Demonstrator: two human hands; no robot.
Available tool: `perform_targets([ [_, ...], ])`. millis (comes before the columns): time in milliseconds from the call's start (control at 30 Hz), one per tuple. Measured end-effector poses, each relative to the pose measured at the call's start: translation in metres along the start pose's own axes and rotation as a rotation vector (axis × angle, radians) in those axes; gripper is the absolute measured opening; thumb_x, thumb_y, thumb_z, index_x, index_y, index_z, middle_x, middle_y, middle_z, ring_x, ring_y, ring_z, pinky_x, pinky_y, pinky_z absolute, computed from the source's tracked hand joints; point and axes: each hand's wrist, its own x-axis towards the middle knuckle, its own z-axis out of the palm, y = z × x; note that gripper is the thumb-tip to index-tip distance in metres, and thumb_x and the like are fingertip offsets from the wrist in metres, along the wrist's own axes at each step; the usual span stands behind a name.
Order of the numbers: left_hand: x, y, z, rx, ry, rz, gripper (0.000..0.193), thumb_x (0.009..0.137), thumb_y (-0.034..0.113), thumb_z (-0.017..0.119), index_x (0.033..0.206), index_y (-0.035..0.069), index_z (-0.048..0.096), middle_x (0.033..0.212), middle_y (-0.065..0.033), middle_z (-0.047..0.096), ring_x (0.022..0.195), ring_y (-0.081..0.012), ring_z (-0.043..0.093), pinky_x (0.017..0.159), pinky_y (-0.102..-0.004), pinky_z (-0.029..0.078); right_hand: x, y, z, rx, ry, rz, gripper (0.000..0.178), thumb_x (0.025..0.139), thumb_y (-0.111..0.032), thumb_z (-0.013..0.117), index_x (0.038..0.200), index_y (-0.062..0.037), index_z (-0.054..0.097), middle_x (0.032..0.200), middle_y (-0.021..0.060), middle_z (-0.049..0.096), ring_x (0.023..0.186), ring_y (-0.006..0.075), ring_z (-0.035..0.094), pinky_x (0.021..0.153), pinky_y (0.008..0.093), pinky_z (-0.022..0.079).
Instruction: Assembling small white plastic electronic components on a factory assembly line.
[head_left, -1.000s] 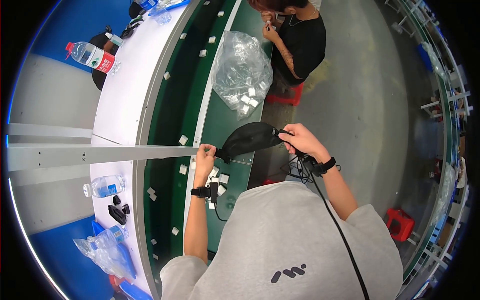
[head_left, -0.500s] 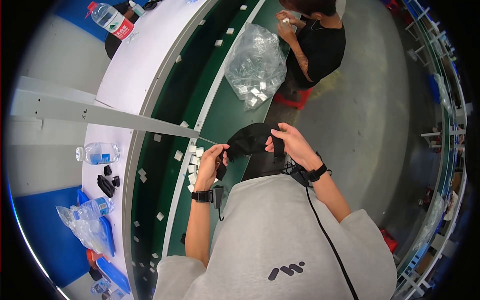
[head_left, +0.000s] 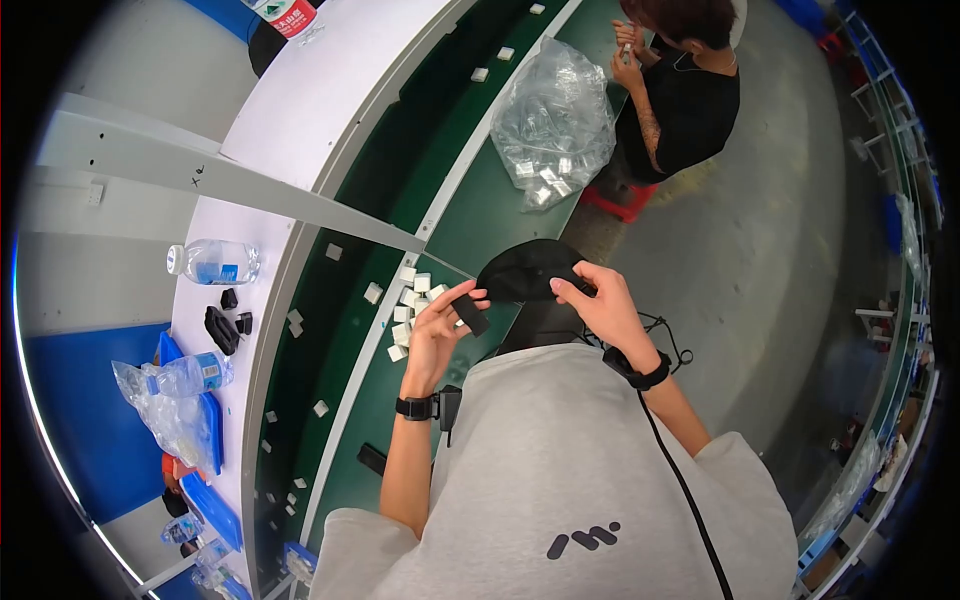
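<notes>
Between my hands hangs a black cloth piece, rounded along its far edge like a cap, with a strap end dangling at its left. I cannot make out exactly what it is. My left hand pinches the left end by the strap. On the other side, my right hand grips the right end, thumb on top and the other fingers partly hidden beneath. Just left of my left hand, several small white blocks lie piled on the green bench. Both wrists wear black straps with small devices and cables.
A large clear plastic bag with white pieces sits farther along the bench. Beyond it a person in black handles a small white piece. Left runs a green conveyor with scattered white blocks, then a white shelf holding a bottle. A dark phone-like slab lies nearby.
The view has shifted, so the surroundings sit farther right. The black piece is turned flatter, its strap now hanging beside my left fingers. My right hand has changed its hold, with the thumb on top.
</notes>
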Motion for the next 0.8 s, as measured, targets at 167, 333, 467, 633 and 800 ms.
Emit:
perform_targets([
  [167, 0.009, -0.019, 0.016, 0.365, 0.06, 0.039, 0.045, 0.102, -0.001, 0.059, 0.146, -0.006, 0.057, 0.139, -0.0197, 0.067, 0.131, -0.0282, 0.066, 0.106, -0.0368, 0.056, 0.004, 0.009, 0.003, 0.22, -0.123, 0.097, 0.034, 0.105, -0.029, 0.07, 0.083, -0.0071, 0.057, 0.076, -0.0067, 0.052, 0.067, 0.0058, 0.046, 0.065, 0.0245, 0.04],
  [333, 0.021, -0.03, -0.013, 0.368, 0.217, 0.002, 0.037, 0.111, 0.02, 0.058, 0.135, -0.007, 0.064, 0.116, -0.0175, 0.075, 0.108, -0.0248, 0.075, 0.093, -0.0338, 0.06, 0.004, -0.011, 0.004, 0.409, -0.183, 0.212, 0.04, 0.106, -0.036, 0.069, 0.078, -0.0114, 0.053, 0.078, -0.0079, 0.053, 0.075, 0.0035, 0.048, 0.07, 0.0242, 0.04],
  [467, 0.034, -0.016, -0.045, 0.436, 0.385, 0.074, 0.051, 0.11, 0.023, 0.061, 0.153, -0.001, 0.047, 0.121, -0.02, 0.073, 0.112, -0.0261, 0.073, 0.094, -0.0354, 0.059, 0.005, 0.003, -0.007, 0.456, -0.133, 0.196, 0.037, 0.106, -0.036, 0.068, 0.08, -0.0124, 0.056, 0.08, -0.0078, 0.056, 0.076, 0.0038, 0.05, 0.072, 0.0241, 0.041],
  [633, 0.044, -0.05, -0.1, 0.785, 0.472, 0.186, 0.102, 0.099, 0.007, 0.07, 0.169, 0.008, -0.004, 0.143, -0.0242, 0.061, 0.14, -0.038, 0.056, 0.104, -0.044, 0.056, 0.008, -0.008, -0.008, 0.524, -0.122, 0.216, 0.031, 0.106, -0.033, 0.069, 0.085, -0.0105, 0.063, 0.085, -0.0029, 0.067, 0.077, 0.0049, 0.058, 0.072, 0.0245, 0.047],
  [800, 0.041, -0.083, -0.096, 1.66, -0.04, 0.273, 0.065, 0.084, 0.0, 0.075, 0.145, 0.001, 0.053, 0.138, -0.0179, 0.062, 0.128, -0.0363, 0.061, 0.095, -0.0472, 0.057, 0.007, 0.003, -0.008, 0.567, -0.071, 0.249, 0.03, 0.103, -0.03, 0.073, 0.086, -0.0077, 0.065, 0.087, 0.0024, 0.072, 0.077, 0.0086, 0.066, 0.073, 0.0249, 0.053],
])
